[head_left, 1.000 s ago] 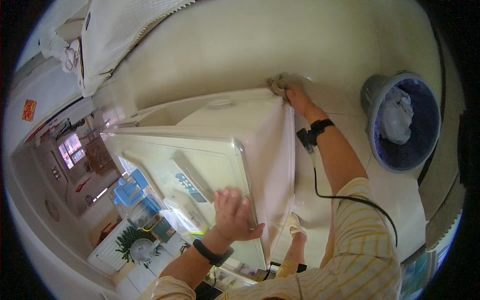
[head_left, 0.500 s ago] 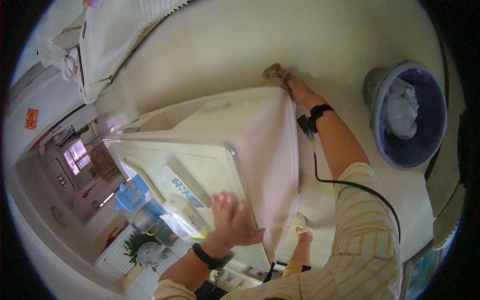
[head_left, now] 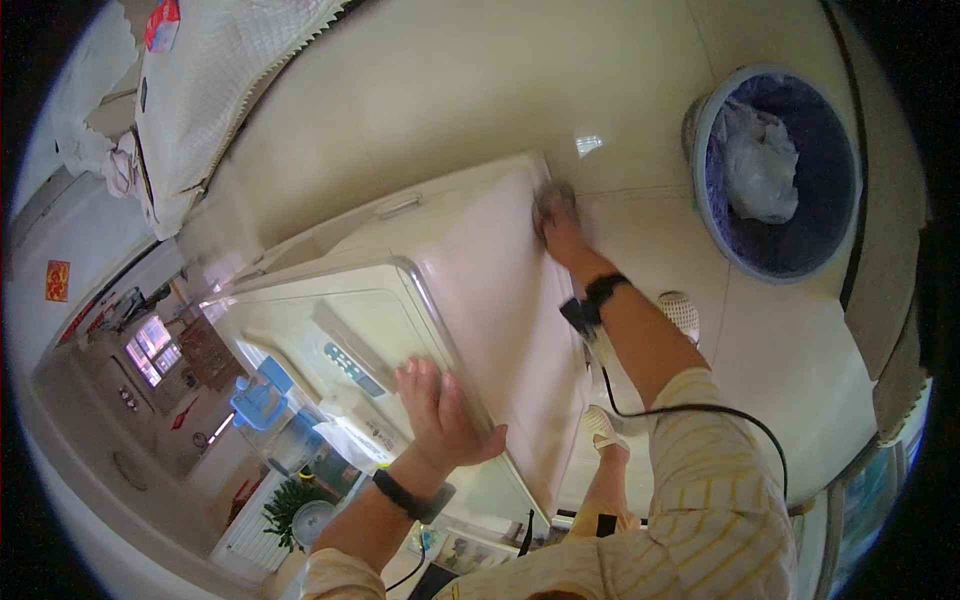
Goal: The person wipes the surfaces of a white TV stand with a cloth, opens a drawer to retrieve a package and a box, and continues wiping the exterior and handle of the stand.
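A white cabinet (head_left: 490, 290) with a pale top and a pinkish-white side stands in front of me. My left hand (head_left: 440, 415) lies on its top near the edge, fingers stretched out, holding nothing. Just beyond those fingers is a white remote control (head_left: 348, 352) with blue buttons, and a white packet (head_left: 365, 425) lies beside it. Low down at the cabinet's far side edge, my right hand (head_left: 565, 235) presses a brown cloth (head_left: 553, 195) to the surface. Motion smears the cloth and the fingers around it.
A grey bin (head_left: 705, 150) lined with a purple bag holds crumpled clear plastic, to the right on the tiled floor (head_left: 480, 80). A white quilted cover (head_left: 210, 90) hangs at the upper left. A blue-lidded jug (head_left: 262, 400) and a green plant (head_left: 290, 510) stand at left. A black cable (head_left: 700, 410) trails by my right arm.
My right hand has moved with the cloth from beyond the cabinet's far corner back toward me along its side. The left hand stays on the top. The view has shifted slightly.
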The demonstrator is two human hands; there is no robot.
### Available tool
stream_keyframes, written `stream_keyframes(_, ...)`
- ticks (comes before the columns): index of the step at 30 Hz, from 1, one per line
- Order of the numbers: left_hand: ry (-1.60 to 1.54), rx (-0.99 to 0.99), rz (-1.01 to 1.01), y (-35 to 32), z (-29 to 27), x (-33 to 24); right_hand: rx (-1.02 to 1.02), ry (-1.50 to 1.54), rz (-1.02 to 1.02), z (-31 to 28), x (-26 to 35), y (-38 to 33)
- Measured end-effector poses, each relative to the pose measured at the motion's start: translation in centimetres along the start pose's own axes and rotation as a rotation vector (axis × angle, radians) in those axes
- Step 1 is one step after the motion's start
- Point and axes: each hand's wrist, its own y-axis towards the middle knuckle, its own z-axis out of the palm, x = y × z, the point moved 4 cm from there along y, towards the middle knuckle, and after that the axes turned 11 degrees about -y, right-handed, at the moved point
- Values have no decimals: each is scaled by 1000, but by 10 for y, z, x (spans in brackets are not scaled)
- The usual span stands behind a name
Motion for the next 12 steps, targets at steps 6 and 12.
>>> stream_keyframes(6,0,-9,25,5,0,-2,-259,583,41,-69,-6,25)
stream_keyframes(12,52,26,87,15,1,-10,-177,400,287,79,-39,-14)
